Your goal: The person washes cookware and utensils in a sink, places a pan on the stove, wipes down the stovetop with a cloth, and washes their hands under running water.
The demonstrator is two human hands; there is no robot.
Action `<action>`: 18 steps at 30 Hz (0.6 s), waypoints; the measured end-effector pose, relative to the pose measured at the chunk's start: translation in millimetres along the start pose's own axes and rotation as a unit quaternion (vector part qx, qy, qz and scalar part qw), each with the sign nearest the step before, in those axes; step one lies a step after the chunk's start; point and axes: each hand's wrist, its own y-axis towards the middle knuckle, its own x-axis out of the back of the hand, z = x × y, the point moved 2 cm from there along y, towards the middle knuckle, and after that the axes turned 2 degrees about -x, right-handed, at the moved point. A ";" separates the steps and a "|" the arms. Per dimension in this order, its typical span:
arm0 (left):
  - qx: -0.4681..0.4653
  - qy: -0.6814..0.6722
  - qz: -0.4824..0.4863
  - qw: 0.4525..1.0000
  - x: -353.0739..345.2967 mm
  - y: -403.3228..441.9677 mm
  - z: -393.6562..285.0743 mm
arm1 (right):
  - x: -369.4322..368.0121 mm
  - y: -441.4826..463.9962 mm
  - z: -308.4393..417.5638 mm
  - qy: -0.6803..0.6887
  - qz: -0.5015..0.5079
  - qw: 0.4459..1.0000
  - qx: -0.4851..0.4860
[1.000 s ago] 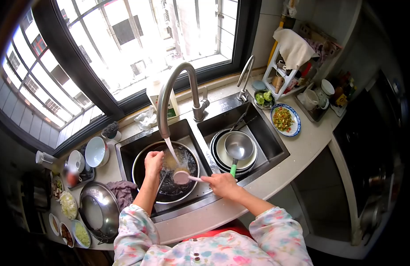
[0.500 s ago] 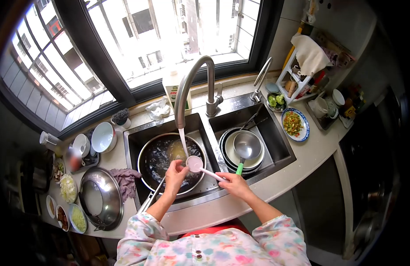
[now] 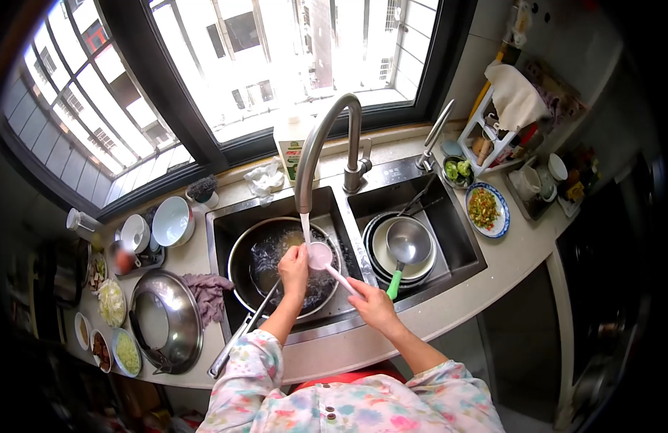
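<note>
My right hand (image 3: 372, 303) grips the handle of a small pink ladle (image 3: 320, 256), its bowl held over a wok. Curled fingers of my left hand (image 3: 293, 270) are closed at the near-left rim of that ladle bowl. Water from the curved faucet (image 3: 305, 191) runs down right beside the bowl and the left fingertips. Below, a dark wok (image 3: 231, 270) with water in it stands in the left basin. Its long metal handle (image 3: 236, 343) sticks out over the counter edge, under my left forearm.
The right basin (image 3: 457, 245) holds stacked bowls and a metal ladle (image 3: 408, 242) with a green handle. A blue-rimmed plate (image 3: 503, 216) of chopped food stands to the right. Leftward are a large metal lid (image 3: 189, 325), a purple cloth (image 3: 208, 296) and several bowls.
My left hand has turned, its fingers more curled against the ladle's rim. The ladle bowl has shifted slightly nearer the water stream. The view has tilted a little.
</note>
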 end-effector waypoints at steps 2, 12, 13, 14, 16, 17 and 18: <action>0.005 -0.054 0.049 0.997 -1.1 -5.2 1.6 | -2.9 0.1 -5.2 0.003 -0.013 1.000 0.007; 0.052 0.149 -0.022 0.987 -7.9 -2.9 20.5 | -5.3 7.4 4.0 -0.022 -0.003 1.000 -0.001; 0.066 0.168 -0.026 0.983 -9.6 -3.7 20.5 | -5.4 8.4 6.0 -0.028 -0.007 1.000 0.009; 0.104 0.129 -0.007 0.986 -10.8 -5.5 20.8 | -5.4 8.9 7.9 -0.034 -0.013 0.999 0.019; 0.174 0.046 0.030 0.983 -11.5 -10.4 14.1 | -5.4 9.4 10.2 -0.054 0.004 0.999 -0.003; 0.205 0.002 0.049 0.977 -13.6 -10.4 11.6 | -4.9 11.0 11.9 -0.066 0.011 0.998 -0.011; 0.210 0.034 0.107 0.971 -17.0 -8.1 23.5 | -7.7 10.3 12.7 -0.067 0.013 0.998 -0.012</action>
